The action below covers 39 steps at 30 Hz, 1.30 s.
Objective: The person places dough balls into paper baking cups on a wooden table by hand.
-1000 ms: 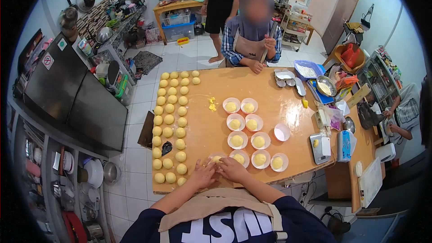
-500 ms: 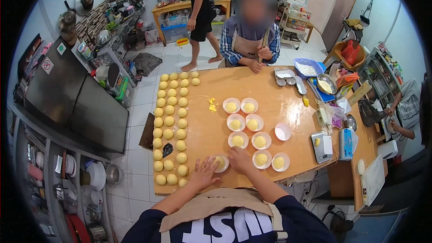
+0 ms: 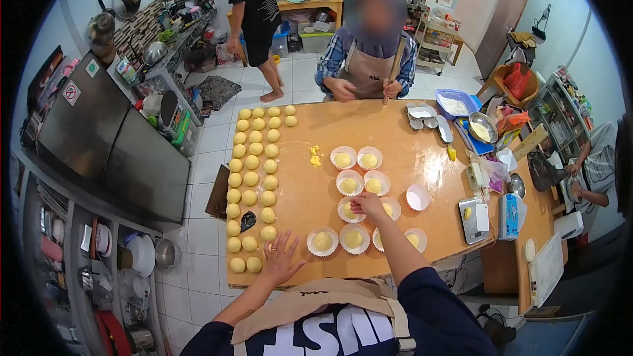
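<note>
Farther across the worktop [image 3: 300,211] than half a second ago, the right hand [image 3: 367,204] sits over a filled paper cup [image 3: 348,209] in the third row, its fingers drawn narrowly together; whether they pinch anything, I cannot tell. Its shift bares a filled cup [image 3: 354,238] in the nearest row, leaving that one in plain sight. The left hand [image 3: 283,260] has slid back from the leftmost cup [image 3: 322,242], just beside it, fingers wide and seemingly holding nothing. Each filled cup has pleated white walls flaring around a soft, low yellow mound; one empty cup [image 3: 418,196] stands apart to the right. Smooth, pale dough balls [image 3: 251,162] line the left side in rough columns, near a crumpled black scrap [image 3: 248,221]. Yellow crumbs [image 3: 315,156] mark the glossy wood. Opposite, a co-worker [image 3: 369,69] grips an upright wooden rod [image 3: 395,64] in one hand.
</note>
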Available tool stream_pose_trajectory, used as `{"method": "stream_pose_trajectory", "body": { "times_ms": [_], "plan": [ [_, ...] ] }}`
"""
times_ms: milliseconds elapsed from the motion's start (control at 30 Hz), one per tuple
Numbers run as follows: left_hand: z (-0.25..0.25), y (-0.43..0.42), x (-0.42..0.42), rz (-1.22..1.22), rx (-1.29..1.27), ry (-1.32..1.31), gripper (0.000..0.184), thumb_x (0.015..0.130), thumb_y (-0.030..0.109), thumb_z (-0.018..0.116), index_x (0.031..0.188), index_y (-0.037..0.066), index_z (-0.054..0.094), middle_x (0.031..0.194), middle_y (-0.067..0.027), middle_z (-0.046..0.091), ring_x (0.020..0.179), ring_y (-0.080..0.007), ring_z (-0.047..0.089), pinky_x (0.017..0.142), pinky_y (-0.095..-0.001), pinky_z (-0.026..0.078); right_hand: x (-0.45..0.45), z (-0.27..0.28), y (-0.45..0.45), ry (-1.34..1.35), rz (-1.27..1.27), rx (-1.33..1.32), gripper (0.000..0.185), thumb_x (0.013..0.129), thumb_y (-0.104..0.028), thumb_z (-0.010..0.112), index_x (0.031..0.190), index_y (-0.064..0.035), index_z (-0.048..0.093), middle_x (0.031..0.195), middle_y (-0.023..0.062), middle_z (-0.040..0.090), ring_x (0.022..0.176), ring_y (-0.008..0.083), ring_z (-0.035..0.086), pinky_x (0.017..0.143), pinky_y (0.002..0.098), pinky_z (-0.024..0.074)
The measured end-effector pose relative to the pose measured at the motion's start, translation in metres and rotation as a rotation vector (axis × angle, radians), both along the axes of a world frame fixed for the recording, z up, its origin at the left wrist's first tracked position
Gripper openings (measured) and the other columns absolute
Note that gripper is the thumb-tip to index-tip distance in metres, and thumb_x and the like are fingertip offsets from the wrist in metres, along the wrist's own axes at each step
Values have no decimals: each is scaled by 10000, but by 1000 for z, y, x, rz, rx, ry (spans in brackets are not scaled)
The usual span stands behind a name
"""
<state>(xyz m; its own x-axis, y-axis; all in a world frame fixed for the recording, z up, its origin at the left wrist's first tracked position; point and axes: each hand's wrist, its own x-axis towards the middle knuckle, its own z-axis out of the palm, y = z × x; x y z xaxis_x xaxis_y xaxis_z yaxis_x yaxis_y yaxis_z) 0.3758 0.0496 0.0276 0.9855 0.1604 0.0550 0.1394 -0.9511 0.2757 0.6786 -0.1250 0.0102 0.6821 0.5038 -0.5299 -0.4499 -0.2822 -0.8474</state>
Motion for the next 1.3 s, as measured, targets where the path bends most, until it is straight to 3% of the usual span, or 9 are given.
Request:
{"method": "stream_pose_trajectory", "body": {
  "times_ms": [33,67,400,500,633,733,867,1133,1300],
  "plan": [
    [4,3,-6,13,-1,-35,739,839,506,606,1434,164,332,1505,-129,234,1391,-322,193,1075,-554,137,0,3,6,60,34,-16,177,939,-134,515,958,9,618,818,76,643,703,161,629,644,290,543],
    [6,5,-12,28,-2,-68,736,837,495,616,1426,151,341,1496,-138,249,1381,-327,208,1069,-549,150,5,-9,14,160,-18,23,159,846,-152,642,859,7,639,722,93,622,600,183,613,541,310,527],
    [-3,22,-74,185,-63,-194,732,813,426,664,1395,94,369,1457,-179,299,1333,-371,266,1064,-523,186,10,-46,16,188,-32,-45,203,795,-212,695,813,-15,649,730,108,644,631,215,632,591,355,539],
    [-2,19,-82,203,-32,-171,733,833,432,641,1398,61,359,1453,-191,302,1320,-381,287,1064,-521,201,2,-62,12,-509,119,-269,190,764,-212,705,792,-26,682,755,133,672,665,226,650,641,370,527],
    [-5,15,-82,187,-18,-179,713,840,421,635,1388,55,364,1449,-189,304,1316,-382,297,1062,-521,213,-10,-19,11,-632,147,-362,175,738,-202,715,764,-31,692,758,133,674,692,225,654,674,382,513],
    [-2,17,-78,192,-69,-227,675,828,401,645,1360,65,401,1440,-181,318,1321,-366,287,1063,-506,203,3,-17,15,-626,55,-222,183,787,-201,678,792,-17,678,730,114,659,666,203,640,639,356,527],
    [9,19,-77,221,-104,-279,655,819,390,655,1338,63,425,1420,-182,341,1306,-362,310,1059,-494,211,48,-6,34,-104,-74,31,193,886,-157,542,859,24,604,709,86,600,595,186,596,559,299,527],
    [7,17,-110,390,-56,-222,660,819,369,663,1339,46,417,1406,-194,355,1301,-370,325,1047,-506,226,94,-36,81,16,264,-307,226,890,-139,512,796,40,614,713,136,621,549,229,610,538,353,551],
    [3,12,-124,421,-61,-241,683,803,356,682,1348,47,409,1419,-200,343,1296,-378,332,1048,-507,219,94,-62,82,46,231,-288,240,848,-159,531,758,42,624,676,139,619,547,246,615,505,372,533]
  ]
}}
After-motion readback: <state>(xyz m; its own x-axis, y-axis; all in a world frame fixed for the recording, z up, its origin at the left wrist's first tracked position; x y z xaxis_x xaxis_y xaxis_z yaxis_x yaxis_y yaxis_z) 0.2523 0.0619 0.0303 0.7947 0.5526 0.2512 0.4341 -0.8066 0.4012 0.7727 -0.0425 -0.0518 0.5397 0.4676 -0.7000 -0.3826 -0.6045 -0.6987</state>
